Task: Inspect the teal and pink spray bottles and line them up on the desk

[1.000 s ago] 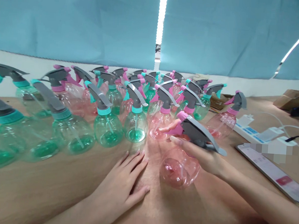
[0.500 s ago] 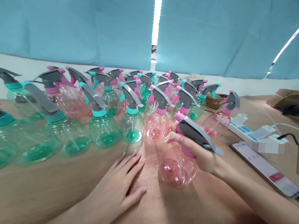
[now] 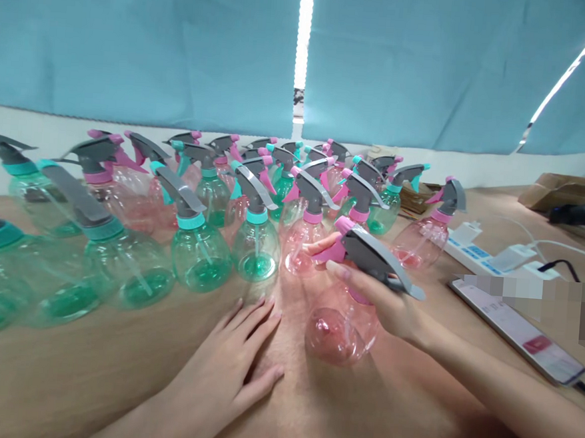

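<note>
The left hand [image 3: 226,374] lies flat on the bench [image 3: 86,365], fingers spread and holding nothing. To its right, in front of the other bottles [image 3: 200,252], the right hand [image 3: 391,309] has its fingers closed around the neck of the pink bottle [image 3: 340,326]. I think a firm grip on the neck is best, so that it does not turn. Its long axis leans, with the base toward the person and the nozzle [image 3: 338,239] pointing left.

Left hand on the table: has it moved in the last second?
No. The left hand still lies flat, fingertips just short of the same green bottle.
</note>
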{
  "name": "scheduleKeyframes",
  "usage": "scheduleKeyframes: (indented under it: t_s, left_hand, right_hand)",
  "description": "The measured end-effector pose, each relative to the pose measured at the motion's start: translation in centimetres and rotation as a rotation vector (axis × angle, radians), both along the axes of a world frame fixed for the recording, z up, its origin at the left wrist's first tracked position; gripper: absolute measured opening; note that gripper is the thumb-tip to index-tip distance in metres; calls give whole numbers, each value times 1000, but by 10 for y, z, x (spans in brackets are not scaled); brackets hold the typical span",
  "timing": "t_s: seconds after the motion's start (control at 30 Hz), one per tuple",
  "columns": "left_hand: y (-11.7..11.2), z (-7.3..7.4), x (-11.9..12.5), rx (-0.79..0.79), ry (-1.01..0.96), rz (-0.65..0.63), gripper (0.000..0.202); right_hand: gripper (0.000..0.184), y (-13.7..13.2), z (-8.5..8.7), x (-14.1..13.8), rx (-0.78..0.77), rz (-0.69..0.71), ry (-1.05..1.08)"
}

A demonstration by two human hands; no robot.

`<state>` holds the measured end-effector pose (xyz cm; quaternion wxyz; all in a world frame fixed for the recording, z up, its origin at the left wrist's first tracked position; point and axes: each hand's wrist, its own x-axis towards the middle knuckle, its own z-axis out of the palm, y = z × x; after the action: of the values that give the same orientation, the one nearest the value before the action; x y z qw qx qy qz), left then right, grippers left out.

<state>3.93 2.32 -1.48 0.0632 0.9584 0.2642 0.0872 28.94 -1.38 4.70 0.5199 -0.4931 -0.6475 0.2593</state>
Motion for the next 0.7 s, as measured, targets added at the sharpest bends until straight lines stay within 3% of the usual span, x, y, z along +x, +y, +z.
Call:
scheduleKeyframes:
  t_s: [0.27,0.5,0.7]
  left_hand:
    - [0,0,-1,-18,-29,-3,56]
    - [0,2,1,-28,-23,3,56]
    - [1,-2,-1,-28,-5,7,58]
  right_hand:
    - [16,1,1,-1,-5,26,33]
    - [24,0,1,-2,-13,52,63]
    - [15,-1,5,-2,-9,69,41]
